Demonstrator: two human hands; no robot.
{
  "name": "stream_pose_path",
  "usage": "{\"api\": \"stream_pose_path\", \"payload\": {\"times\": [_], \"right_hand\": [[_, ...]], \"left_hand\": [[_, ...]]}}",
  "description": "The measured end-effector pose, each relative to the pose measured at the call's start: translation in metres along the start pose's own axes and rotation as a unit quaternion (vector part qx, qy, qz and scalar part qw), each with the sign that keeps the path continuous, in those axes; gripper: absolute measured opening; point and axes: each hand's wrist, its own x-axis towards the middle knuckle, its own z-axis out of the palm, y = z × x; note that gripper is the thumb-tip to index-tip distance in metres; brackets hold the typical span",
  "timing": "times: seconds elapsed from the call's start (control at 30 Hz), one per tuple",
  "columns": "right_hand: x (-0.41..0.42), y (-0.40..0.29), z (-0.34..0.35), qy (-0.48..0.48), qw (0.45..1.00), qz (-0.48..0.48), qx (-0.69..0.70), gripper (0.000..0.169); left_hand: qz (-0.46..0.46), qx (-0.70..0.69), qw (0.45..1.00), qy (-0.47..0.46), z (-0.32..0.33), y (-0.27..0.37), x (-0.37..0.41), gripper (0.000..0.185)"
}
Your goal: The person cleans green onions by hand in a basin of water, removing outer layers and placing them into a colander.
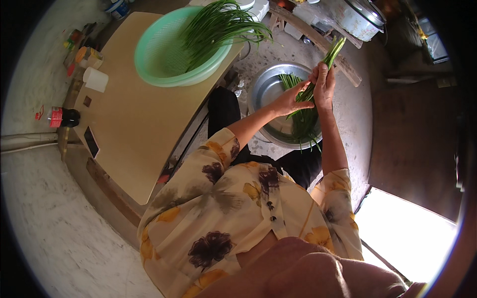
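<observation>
Held above the right side of a metal basin point(265, 86) is a bunch of long green stalks, likely garlic chives point(334, 50), gripped in my right hand point(323, 83) with the pale ends pointing up and away. My left hand point(292, 101) is at the lower part of that bunch, thumb and fingers spread around the leaves; whether it presses on them is unclear. More green stalks point(305, 124) lie in the basin, some over its near rim. On the table to the left, a green plastic colander point(149, 59) holds a large heap of the same greens point(218, 31), which hang over its right edge.
The table point(130, 111) also carries a phone point(91, 142), a dark drink bottle point(64, 117), a white paper roll point(95, 79) and jars point(89, 57). A wooden bench point(348, 70) stands beyond the basin, with a lidded pot point(357, 20) behind it. My knees are beside the basin.
</observation>
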Motion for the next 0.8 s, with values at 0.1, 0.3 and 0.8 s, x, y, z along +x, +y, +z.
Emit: {"api": "stream_pose_path", "payload": {"times": [0.1,0.3,0.8], "right_hand": [[0.002,-0.008,0.009,0.004,0.999,-0.003,0.036,0.027],[0.009,-0.021,0.018,0.031,0.999,-0.038,0.019,0.027],[0.03,-0.001,-0.025,0.061,0.991,-0.082,-0.086,0.024]], "left_hand": [[0.017,0.072,0.997,0.036,0.008,0.002,0.002,0.053],[0.021,0.071,0.993,0.089,0.02,-0.005,0.003,0.021],[-0.183,0.363,0.913,-0.047,-0.002,-0.125,-0.071,0.049]]}}
